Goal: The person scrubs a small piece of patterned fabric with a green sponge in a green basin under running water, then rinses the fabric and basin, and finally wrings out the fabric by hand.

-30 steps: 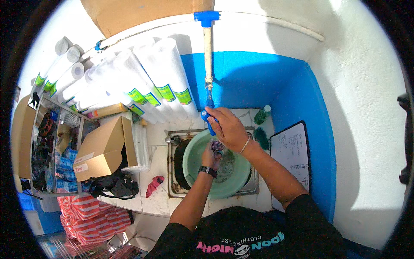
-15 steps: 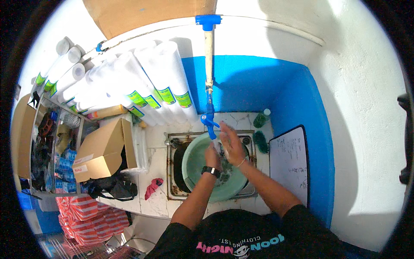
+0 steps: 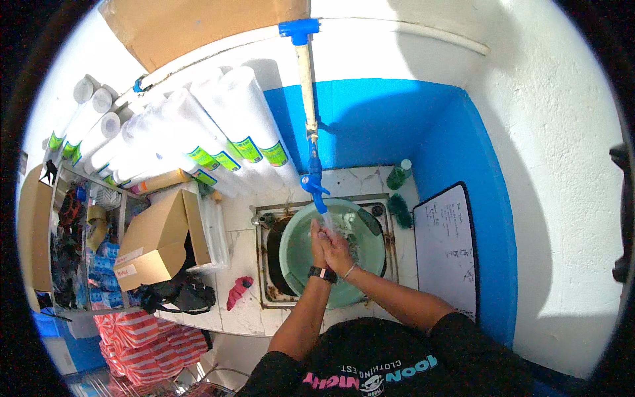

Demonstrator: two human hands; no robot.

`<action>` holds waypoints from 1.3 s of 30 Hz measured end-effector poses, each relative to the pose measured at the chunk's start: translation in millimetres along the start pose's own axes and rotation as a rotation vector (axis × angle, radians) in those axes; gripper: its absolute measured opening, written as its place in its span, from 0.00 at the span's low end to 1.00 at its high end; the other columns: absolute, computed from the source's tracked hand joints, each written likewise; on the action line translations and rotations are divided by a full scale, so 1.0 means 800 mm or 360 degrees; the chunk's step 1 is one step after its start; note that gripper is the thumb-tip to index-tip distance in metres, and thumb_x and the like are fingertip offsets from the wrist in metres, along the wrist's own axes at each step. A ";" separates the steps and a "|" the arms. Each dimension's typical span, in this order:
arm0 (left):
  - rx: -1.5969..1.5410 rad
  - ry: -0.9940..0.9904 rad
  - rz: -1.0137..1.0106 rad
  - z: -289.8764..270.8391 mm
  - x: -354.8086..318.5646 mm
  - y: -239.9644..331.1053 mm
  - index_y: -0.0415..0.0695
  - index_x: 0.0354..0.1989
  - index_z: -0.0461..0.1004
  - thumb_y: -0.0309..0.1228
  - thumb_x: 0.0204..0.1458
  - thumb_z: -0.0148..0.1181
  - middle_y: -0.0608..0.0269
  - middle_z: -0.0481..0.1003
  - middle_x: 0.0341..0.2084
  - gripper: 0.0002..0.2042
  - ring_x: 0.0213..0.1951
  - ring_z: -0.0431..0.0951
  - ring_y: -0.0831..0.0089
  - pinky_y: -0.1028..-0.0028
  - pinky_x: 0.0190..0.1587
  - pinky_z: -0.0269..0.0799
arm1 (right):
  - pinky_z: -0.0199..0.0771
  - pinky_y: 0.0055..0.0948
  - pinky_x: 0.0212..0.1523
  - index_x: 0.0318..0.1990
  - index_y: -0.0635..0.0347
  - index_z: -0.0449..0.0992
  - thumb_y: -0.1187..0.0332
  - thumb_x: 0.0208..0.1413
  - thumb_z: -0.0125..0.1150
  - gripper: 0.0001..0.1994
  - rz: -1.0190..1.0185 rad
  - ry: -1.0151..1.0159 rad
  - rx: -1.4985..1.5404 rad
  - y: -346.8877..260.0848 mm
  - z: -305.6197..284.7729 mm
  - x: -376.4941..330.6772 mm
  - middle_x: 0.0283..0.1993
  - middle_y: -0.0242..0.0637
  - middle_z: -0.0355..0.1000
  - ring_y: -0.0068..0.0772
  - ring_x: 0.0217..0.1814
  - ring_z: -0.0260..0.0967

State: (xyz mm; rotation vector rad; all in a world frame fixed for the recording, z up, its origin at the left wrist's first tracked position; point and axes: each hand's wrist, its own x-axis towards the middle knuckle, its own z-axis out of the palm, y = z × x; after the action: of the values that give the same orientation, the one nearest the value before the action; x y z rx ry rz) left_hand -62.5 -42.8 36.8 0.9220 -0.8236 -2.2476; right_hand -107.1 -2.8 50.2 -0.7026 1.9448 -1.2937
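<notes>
A blue tap (image 3: 313, 184) runs a stream of water into a light green basin (image 3: 375, 268) set in the sink (image 3: 268, 295). Under the stream my left hand (image 3: 319, 246) and my right hand (image 3: 338, 253) are pressed together above the basin. The left one's fingers point up toward the tap, stretched out. My right hand lies against it with its fingers along the left palm, and its fingertips are partly hidden. No object shows between them. Water and some froth are in the basin.
A green bottle (image 3: 399, 175) and a green scrubber (image 3: 399, 210) stand right of the sink, beside a whiteboard (image 3: 444, 248). A pink cloth (image 3: 239, 292) lies on the left counter. Farther left are an open cardboard box (image 3: 155, 238) and several white rolls (image 3: 248, 109).
My right hand has come down from beside the tap handle and joined my left hand. A water stream now shows on them.
</notes>
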 end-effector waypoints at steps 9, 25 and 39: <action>0.0004 0.0338 -0.0132 0.035 -0.015 -0.016 0.44 0.55 0.70 0.51 0.65 0.46 0.58 0.76 0.47 0.23 0.47 0.77 0.63 0.62 0.51 0.73 | 0.67 0.36 0.54 0.46 0.61 0.73 0.68 0.60 0.59 0.10 -0.0103 0.0110 -0.0210 0.022 -0.043 0.041 0.51 0.42 0.70 0.35 0.55 0.67; -0.0731 0.0229 -0.0117 -0.022 0.012 0.043 0.44 0.42 0.73 0.42 0.61 0.59 0.70 0.67 0.23 0.13 0.21 0.65 0.79 0.79 0.22 0.60 | 0.71 0.30 0.38 0.50 0.65 0.73 0.54 0.63 0.59 0.21 -0.0107 -0.0672 -0.0416 0.026 -0.096 -0.020 0.32 0.38 0.75 0.27 0.35 0.71; 0.1590 0.0418 0.0502 -0.058 0.025 -0.038 0.42 0.52 0.74 0.40 0.63 0.53 0.54 0.77 0.43 0.16 0.43 0.76 0.63 0.65 0.47 0.70 | 0.58 0.23 0.26 0.31 0.59 0.72 0.57 0.64 0.57 0.16 -0.0092 -0.0202 0.0789 0.012 -0.103 0.010 0.22 0.26 0.61 0.17 0.22 0.53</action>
State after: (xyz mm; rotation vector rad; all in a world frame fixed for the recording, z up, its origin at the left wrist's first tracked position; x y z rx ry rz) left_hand -47.6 -51.2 -19.5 1.3368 -1.8563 -1.3336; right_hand -177.0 40.6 61.5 -0.5730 1.4274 -1.6401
